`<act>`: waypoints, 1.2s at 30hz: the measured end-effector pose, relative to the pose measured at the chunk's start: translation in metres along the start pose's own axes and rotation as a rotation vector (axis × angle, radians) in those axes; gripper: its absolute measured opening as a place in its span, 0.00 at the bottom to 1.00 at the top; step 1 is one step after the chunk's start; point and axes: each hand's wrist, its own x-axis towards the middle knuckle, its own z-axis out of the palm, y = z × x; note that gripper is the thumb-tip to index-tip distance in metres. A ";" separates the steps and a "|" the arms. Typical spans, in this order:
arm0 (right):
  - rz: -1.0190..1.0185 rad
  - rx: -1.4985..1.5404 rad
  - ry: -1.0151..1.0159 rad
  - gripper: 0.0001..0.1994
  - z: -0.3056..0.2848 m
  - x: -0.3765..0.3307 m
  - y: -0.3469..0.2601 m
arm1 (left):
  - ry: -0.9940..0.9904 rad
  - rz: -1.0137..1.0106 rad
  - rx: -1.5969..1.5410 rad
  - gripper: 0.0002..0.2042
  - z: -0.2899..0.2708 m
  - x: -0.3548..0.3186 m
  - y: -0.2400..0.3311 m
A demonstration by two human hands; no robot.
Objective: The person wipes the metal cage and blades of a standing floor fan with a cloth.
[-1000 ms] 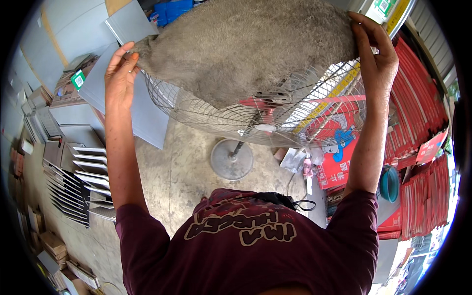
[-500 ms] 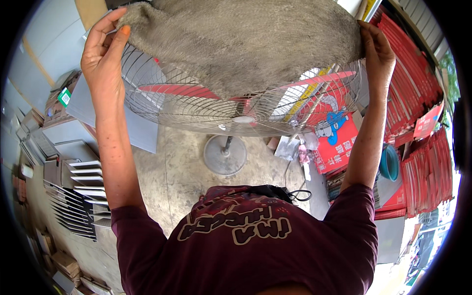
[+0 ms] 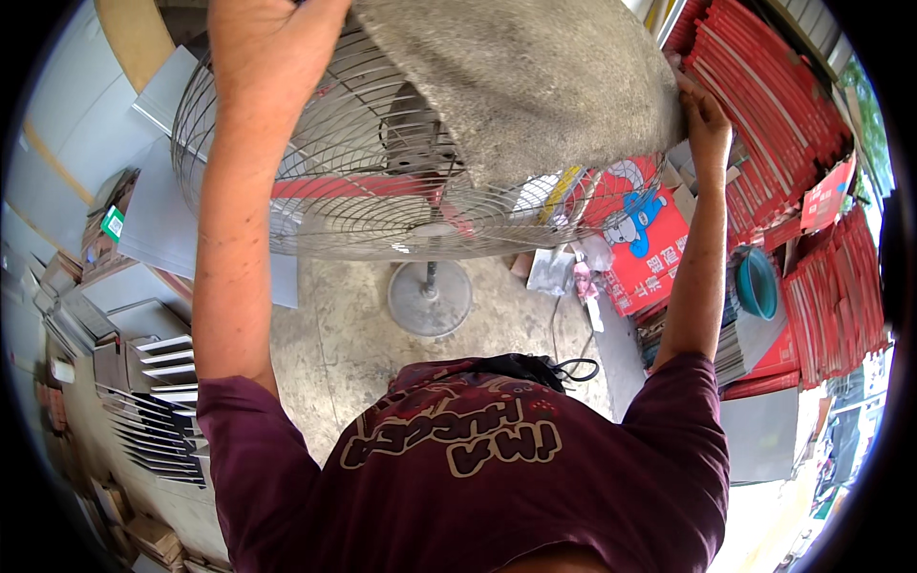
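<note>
A grey-brown, worn cloth (image 3: 535,86) hangs in front of the upper part of a large standing fan with a wire cage (image 3: 229,181) and red blades. At the top edge, my left hand (image 3: 272,57) is closed at the cloth's upper left corner; its fingertips are partly cut off by the picture. My right hand (image 3: 707,119) pinches the cloth's right edge, beside the cage. The cloth slants down to a point near the fan's middle, leaving the cage's left side uncovered.
Below the cage stands the fan's round grey base (image 3: 430,298) on a concrete floor. Stacked red flat cardboard (image 3: 774,124) and a teal basin (image 3: 757,285) are on the right. Leaning boards (image 3: 191,220) and a rack of white-edged panels (image 3: 158,411) line the left.
My left hand has moved up and to the right with its corner of the cloth, uncovering the cage's left side. My right hand has shifted slightly left and down, still at the cloth.
</note>
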 end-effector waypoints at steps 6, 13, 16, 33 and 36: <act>0.310 -0.021 -0.085 0.10 0.000 -0.045 0.036 | -0.062 0.321 0.221 0.08 0.035 0.009 0.008; 0.284 0.079 -0.034 0.09 -0.005 -0.066 0.055 | -0.068 0.418 0.388 0.04 0.047 0.012 0.015; 0.232 0.151 -0.023 0.09 -0.011 -0.056 0.034 | -0.071 0.360 0.362 0.04 0.035 0.014 0.004; -0.151 0.302 0.112 0.10 0.033 -0.022 -0.163 | 0.104 -0.255 0.269 0.05 -0.139 -0.022 -0.078; -0.246 0.263 0.115 0.10 0.049 -0.019 -0.202 | -0.011 -0.324 0.450 0.10 -0.188 -0.039 -0.105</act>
